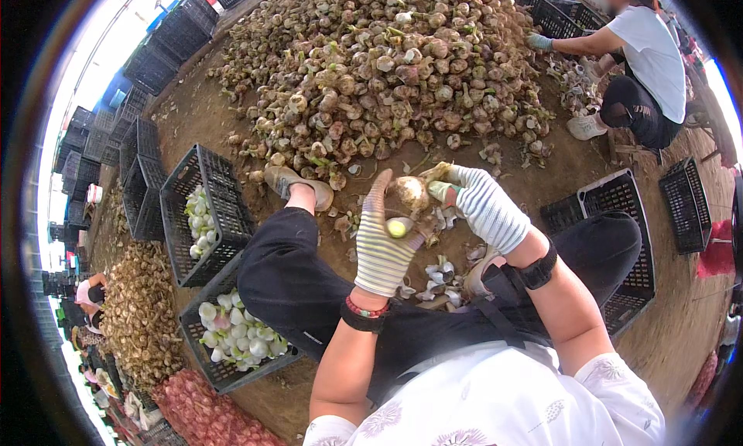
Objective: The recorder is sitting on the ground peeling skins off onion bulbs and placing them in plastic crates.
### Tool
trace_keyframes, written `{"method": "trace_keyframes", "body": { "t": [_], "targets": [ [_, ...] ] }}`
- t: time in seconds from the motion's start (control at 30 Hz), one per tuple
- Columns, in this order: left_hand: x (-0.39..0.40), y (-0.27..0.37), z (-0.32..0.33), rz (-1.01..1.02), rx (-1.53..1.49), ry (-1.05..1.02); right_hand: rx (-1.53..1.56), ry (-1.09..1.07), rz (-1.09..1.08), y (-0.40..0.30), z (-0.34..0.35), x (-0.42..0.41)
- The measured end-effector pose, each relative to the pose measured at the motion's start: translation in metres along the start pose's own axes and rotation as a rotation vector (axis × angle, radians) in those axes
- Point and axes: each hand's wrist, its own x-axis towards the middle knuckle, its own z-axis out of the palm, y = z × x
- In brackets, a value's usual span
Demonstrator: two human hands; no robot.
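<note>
An unpeeled, soil-stained garlic bulb (411, 192) is held between my hands, above scraps on the ground. My left hand (383, 243), in a striped knit glove, cradles it from the left. Against that palm sits a pale piece with a yellow-green round end (397, 229), seemingly a cut garlic stem. From the right, my right hand (487, 208), in a similar glove, pinches the bulb's dry stem (436, 171). A red and green patch shows at its fingers; what it belongs to is unclear. White garlic skins (441, 274) lie below, between my feet.
A large heap of garlic bulbs (395, 68) rises ahead. At left, black plastic crates (223, 213) (226, 382) hold cleaned white bulbs (241, 333). Another black crate (630, 295) stands by my right leg. A gloved co-worker (647, 57) sits at the upper right. Red mesh sacks (209, 411) lie lower left.
</note>
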Motion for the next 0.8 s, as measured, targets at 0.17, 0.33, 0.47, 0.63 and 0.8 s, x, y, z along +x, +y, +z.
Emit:
{"method": "trace_keyframes", "body": {
  "t": [0.17,0.33,0.47,0.63,0.8],
  "targets": [
    [0.000,-0.001,0.006,0.254,0.369,0.073,0.102,-0.025,-0.048,0.001,-0.004,-0.007],
    [0.000,0.009,-0.003,-0.320,-0.619,-0.034,0.035,-0.058,-0.039,-0.001,-0.016,-0.022],
    [0.010,0.005,-0.004,-0.573,-0.364,0.028,0.138,-0.110,0.020,0.009,-0.021,-0.025],
    [0.004,-0.006,0.010,-0.206,0.156,0.092,-0.244,0.200,-0.078,0.027,0.000,-0.028],
    [0.004,-0.011,0.008,-0.303,-0.100,0.108,-0.279,0.130,-0.185,0.037,-0.003,-0.037]
  ]
}}
